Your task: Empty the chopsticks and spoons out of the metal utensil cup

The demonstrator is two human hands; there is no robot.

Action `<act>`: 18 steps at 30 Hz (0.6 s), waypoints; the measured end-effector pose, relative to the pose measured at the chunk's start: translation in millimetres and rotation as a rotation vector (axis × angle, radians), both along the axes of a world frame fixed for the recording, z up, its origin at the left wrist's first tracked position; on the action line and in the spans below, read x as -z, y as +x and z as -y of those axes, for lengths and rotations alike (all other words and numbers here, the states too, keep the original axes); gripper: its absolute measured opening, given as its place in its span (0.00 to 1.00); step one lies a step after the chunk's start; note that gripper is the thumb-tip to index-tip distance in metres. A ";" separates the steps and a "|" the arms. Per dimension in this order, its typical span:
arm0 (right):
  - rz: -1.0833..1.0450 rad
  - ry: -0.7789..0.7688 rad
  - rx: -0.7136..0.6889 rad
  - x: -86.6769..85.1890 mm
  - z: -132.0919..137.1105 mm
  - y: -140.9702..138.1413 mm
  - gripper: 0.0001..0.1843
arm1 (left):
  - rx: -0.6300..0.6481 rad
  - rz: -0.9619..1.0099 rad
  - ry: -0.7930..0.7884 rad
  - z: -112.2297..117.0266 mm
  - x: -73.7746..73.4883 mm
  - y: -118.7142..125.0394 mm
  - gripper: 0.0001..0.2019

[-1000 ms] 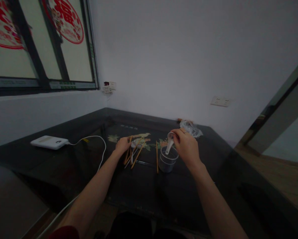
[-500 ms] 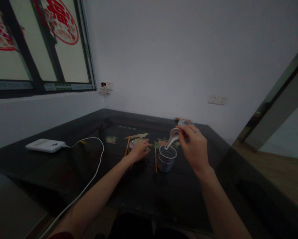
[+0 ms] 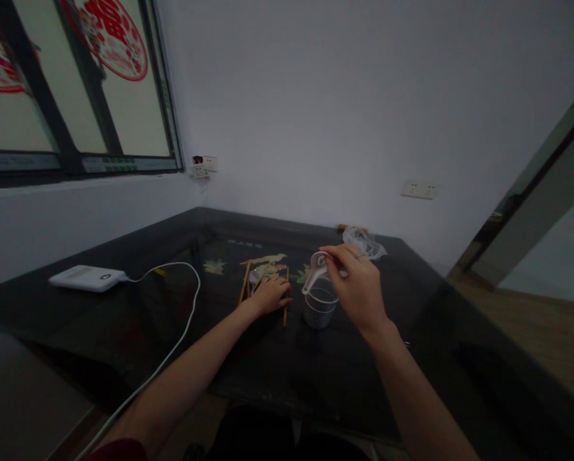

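Between the thumb and fingers of my right hand [image 3: 361,288] is a white soup spoon [image 3: 319,264], tilted with its handle end down at the rim of a grey metal cup [image 3: 318,315]. To the left, my left hand [image 3: 271,296] is low over the table with its fingers curled on a wooden chopstick [image 3: 285,317]; the fingertips are partly hidden. More chopsticks [image 3: 244,283] lie left of this hand, beside a shiny metal spoon [image 3: 255,276] that the hand partly covers.
The black table [image 3: 248,371] has a printed bird and flowers. A white power bank [image 3: 85,278] lies at the left, its white cable [image 3: 198,298] running to the front edge. Behind my right hand is a crumpled clear plastic bag [image 3: 366,242] near the wall.
The right-hand chopstick has shifted left, away from the cup, with my left hand now on it. My right hand and the white spoon have moved left, uncovering more of the plastic bag.
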State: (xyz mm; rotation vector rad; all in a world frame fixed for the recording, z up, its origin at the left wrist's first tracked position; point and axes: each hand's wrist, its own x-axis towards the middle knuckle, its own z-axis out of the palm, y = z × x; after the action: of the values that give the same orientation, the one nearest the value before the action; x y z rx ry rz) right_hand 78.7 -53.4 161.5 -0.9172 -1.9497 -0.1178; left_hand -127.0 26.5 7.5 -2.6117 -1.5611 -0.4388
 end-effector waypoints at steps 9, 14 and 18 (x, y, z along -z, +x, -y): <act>0.250 -0.155 0.037 20.9 -2.0 -48.2 0.13 | -0.221 -0.051 0.023 -2.2 -1.2 -22.9 0.13; 0.427 -0.238 0.125 35.9 -17.3 -79.8 0.13 | -0.325 -0.075 -0.027 -7.1 -4.3 -32.5 0.16; 0.527 -0.349 0.171 48.7 -35.4 -95.9 0.15 | -0.383 -0.083 -0.114 -8.7 -8.5 -39.5 0.16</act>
State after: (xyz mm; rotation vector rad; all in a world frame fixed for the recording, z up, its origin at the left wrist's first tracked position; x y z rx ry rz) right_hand -17.2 -18.0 112.8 -1.3907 -2.4203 -0.1304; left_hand -166.5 35.1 16.0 -2.2858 -2.0468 -0.2148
